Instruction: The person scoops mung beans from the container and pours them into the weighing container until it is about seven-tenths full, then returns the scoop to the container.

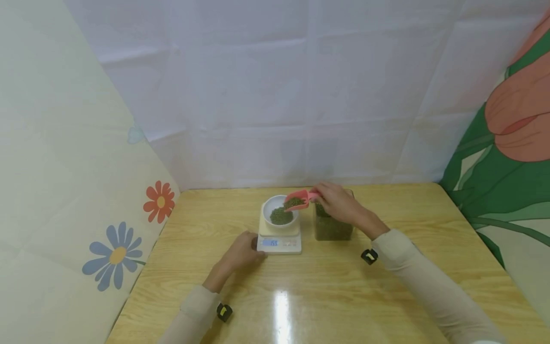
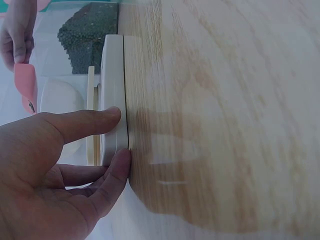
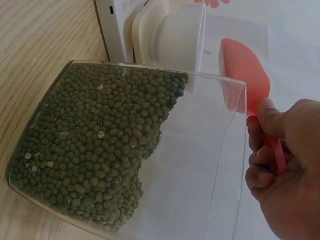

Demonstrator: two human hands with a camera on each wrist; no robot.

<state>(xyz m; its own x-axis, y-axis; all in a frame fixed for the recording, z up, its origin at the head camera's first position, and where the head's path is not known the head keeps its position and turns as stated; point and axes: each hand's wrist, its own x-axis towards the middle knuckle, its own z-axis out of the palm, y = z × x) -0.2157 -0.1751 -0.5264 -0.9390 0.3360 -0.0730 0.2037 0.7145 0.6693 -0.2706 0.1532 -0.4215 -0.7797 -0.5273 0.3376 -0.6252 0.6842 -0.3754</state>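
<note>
My right hand (image 1: 337,203) grips the handle of a pink scoop (image 3: 245,75) loaded with green mung beans. The scoop (image 1: 302,195) is tilted over the right side of a white bowl (image 1: 267,210), which has a heap of mung beans (image 1: 281,216) in it. Under the bowl is a white and cream kitchen scale (image 1: 279,244) with a lit display. My left hand (image 1: 242,251) holds the scale's front left corner, thumb along the front edge and fingers at the side. In the left wrist view, the left thumb (image 2: 95,122) lies against the scale's white body (image 2: 113,75).
Right of the scale stands a clear plastic container (image 3: 200,165), partly filled with mung beans (image 3: 90,145), beneath my right forearm. The wooden table (image 1: 206,210) ends at a white cloth backdrop (image 1: 258,95). Flower-printed sheets (image 1: 116,255) flank it on both sides.
</note>
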